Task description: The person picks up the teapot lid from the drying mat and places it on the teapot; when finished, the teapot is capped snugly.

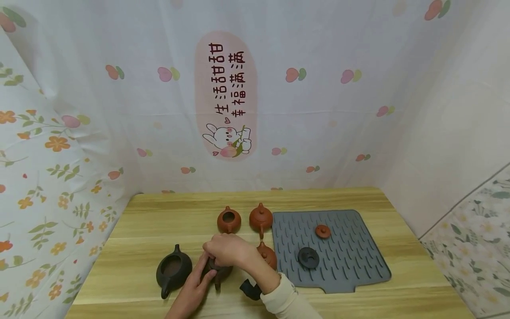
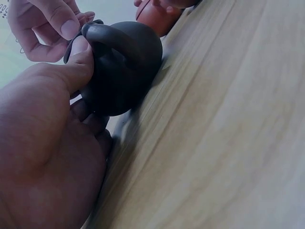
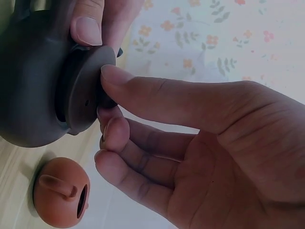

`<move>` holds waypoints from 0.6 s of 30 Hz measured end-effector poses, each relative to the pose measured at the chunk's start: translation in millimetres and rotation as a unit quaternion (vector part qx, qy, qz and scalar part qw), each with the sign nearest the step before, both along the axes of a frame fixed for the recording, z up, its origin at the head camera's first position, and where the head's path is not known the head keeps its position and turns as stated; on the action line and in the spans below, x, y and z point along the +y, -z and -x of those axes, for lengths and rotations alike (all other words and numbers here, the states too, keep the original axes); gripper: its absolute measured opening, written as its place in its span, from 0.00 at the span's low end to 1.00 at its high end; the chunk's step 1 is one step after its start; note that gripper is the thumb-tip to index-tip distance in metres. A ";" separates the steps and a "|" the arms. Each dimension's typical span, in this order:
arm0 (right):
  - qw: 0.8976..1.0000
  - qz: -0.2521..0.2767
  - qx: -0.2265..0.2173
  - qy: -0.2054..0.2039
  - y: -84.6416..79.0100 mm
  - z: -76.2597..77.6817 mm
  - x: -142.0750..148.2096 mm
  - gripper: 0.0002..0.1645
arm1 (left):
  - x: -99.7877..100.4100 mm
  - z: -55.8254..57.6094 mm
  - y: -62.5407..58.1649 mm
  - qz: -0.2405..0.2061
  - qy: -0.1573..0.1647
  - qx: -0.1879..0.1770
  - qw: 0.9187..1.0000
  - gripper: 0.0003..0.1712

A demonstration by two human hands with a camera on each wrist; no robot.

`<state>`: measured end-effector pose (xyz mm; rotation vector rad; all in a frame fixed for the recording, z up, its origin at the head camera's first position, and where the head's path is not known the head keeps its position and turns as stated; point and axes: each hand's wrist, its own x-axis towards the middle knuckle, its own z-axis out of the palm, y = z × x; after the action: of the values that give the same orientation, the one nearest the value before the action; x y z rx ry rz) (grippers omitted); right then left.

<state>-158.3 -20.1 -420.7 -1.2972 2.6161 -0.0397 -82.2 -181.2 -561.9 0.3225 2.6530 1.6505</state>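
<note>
Fingers and thumb of the right hand (image 1: 230, 249) pinch the knob of a dark lid (image 3: 86, 88), held at the mouth of a dark teapot (image 2: 123, 78); whether it is fully seated cannot be told. Left-hand fingers clasp that teapot's body, the left hand's (image 1: 194, 284) thumb up near the lid's edge. Taking the held teapot as the centre of the dial, a black open teapot (image 1: 182, 271) stands at nine o'clock on the bench (image 1: 135, 230). An open reddish teapot (image 1: 229, 227) is just past twelve, a lidded reddish teapot (image 1: 261, 219) between one and two, and another reddish teapot (image 1: 269, 257), partly behind the right wrist, nearer three. Farther toward three lies a grey mat (image 1: 342, 268), bearing a black lid (image 1: 308, 258) with a reddish lid (image 1: 323, 231) at its one o'clock.
</note>
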 end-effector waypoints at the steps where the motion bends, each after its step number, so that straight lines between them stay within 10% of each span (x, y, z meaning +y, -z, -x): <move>1: 1.000 0.000 -0.001 0.001 0.2 0.2 -0.2 0.10 | 0.2 -0.1 -0.7 0.000 0.000 -0.002 1.000 0.40; 18: 0.999 -0.007 -0.029 0.014 5.2 3.6 -4.6 0.21 | -0.6 5.5 19.3 -0.005 -0.015 0.003 1.000 0.42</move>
<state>-162.0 -24.7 -425.9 -1.2358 2.5823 -0.0625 -87.6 -181.8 -581.2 0.2913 2.6680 1.6741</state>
